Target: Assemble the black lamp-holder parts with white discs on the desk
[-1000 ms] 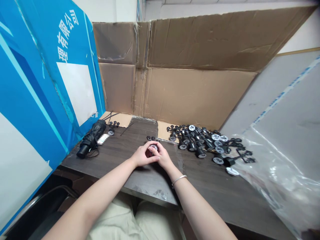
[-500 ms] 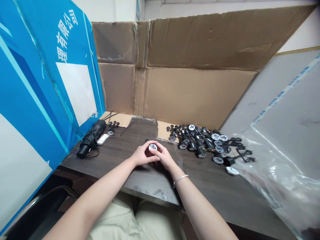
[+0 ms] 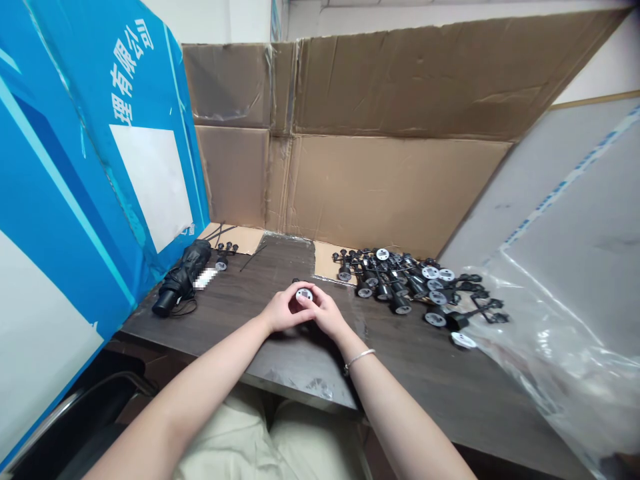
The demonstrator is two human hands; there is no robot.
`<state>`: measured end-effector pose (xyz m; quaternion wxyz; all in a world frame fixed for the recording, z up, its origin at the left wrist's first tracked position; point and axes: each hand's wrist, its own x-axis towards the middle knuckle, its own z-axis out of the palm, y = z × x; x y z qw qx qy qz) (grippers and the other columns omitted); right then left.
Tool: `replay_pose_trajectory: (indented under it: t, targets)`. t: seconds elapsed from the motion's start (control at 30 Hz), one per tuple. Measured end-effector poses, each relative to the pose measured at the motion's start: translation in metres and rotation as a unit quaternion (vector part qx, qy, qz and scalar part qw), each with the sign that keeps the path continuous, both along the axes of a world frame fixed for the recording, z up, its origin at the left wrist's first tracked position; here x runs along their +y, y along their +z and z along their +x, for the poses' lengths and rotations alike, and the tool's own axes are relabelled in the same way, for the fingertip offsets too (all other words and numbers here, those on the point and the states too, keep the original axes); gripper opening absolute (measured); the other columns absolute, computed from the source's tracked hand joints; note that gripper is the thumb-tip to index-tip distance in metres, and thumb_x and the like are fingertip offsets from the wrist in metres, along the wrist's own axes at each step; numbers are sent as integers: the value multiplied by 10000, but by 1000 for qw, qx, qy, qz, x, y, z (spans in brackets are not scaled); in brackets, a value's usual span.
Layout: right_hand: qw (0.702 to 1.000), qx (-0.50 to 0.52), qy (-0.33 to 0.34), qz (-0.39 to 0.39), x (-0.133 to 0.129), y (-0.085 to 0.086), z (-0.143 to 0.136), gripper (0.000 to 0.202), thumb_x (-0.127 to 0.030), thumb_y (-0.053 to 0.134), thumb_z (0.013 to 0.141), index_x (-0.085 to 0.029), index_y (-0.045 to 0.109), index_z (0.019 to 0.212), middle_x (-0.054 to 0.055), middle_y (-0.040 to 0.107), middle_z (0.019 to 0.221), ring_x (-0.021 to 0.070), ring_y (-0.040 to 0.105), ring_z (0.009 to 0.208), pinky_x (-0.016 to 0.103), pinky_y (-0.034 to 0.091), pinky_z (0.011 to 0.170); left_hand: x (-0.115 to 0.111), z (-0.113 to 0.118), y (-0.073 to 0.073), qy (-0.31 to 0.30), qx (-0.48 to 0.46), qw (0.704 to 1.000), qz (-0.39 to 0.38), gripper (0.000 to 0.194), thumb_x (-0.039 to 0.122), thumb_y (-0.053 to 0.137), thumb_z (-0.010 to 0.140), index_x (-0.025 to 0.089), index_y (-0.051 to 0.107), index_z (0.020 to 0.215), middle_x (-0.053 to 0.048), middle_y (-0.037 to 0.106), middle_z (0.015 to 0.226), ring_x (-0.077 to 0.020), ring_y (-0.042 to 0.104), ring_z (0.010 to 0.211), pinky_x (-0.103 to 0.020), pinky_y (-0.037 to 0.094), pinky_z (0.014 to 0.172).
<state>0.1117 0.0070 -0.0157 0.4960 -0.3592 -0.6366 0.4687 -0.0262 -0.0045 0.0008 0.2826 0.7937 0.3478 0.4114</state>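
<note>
Both hands are together over the middle of the dark table. My left hand (image 3: 281,311) and my right hand (image 3: 328,316) close around a black part with a white round end face (image 3: 304,293), which has dark holes in it. The right thumb lies against this white face. Most of the black body is hidden by the fingers, though a small dark bit shows just beyond them. To the right lies a pile of similar black branched parts (image 3: 400,305), several showing white or grey round ends.
A folded black umbrella (image 3: 186,270) lies at the left, with one more black branched part (image 3: 223,264) beside it. A loose white disc (image 3: 463,340) sits near clear plastic sheeting (image 3: 545,360) on the right. Cardboard panels (image 3: 400,193) stand along the table's back.
The right thumb has shifted slightly on the white end face. Both hands stay in place around the part; the view moves a little.
</note>
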Motion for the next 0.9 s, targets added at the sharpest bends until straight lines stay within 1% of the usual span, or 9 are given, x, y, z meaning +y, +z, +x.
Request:
replay_pose_trajectory:
  t: [0.23, 0.43, 0.6, 0.77, 0.83, 0.9]
  targets:
    - [1000, 10, 15, -19, 1, -1, 1, 316, -391, 614, 670, -170, 569, 891, -5, 585, 723, 133, 519, 658, 275, 423, 640, 0, -1, 0, 6, 8, 1000, 1, 506, 360, 646, 675, 205, 480, 1128, -40, 618, 1041, -190, 595, 933, -295, 463, 831]
    - [999, 19, 18, -26, 1, 0, 2, 315, -373, 633, 653, -168, 574, 884, -17, 569, 673, 122, 501, 611, 260, 411, 587, 0, -1, 0, 2, 8, 1000, 6, 518, 364, 652, 672, 205, 475, 1132, -39, 623, 1027, -186, 601, 917, -291, 467, 818]
    - [999, 41, -7, -16, 1, -2, -2, 284, -369, 647, 645, -172, 578, 838, -15, 566, 677, 124, 508, 621, 264, 421, 609, 1, -1, -1, 2, 5, 1000, 12, 530, 365, 654, 670, 205, 471, 1140, -44, 610, 1066, -189, 590, 949, -295, 456, 840]
    - [998, 62, 12, -30, 0, 0, -4, 314, -350, 668, 624, -188, 576, 877, -2, 600, 764, 139, 542, 692, 284, 442, 680, 2, -2, -1, 2, -7, 1000, 5, 545, 377, 658, 661, 207, 472, 1144, -49, 600, 1089, -197, 577, 979, -303, 447, 863]
    - [998, 61, 10, -31, -1, 1, -3, 318, -349, 671, 619, -188, 578, 877, -6, 597, 754, 133, 538, 681, 279, 442, 674, 2, -2, -1, 1, -7, 1000, 3, 543, 379, 659, 659, 209, 477, 1141, -48, 598, 1091, -197, 575, 981, -301, 447, 862]
    - [998, 52, 3, -33, -1, 3, -1, 312, -363, 661, 627, -183, 582, 870, -16, 583, 707, 120, 522, 630, 267, 436, 632, 1, -1, -1, -1, 2, 1000, 1, 548, 379, 665, 654, 211, 479, 1141, -43, 610, 1060, -190, 589, 937, -294, 458, 834]
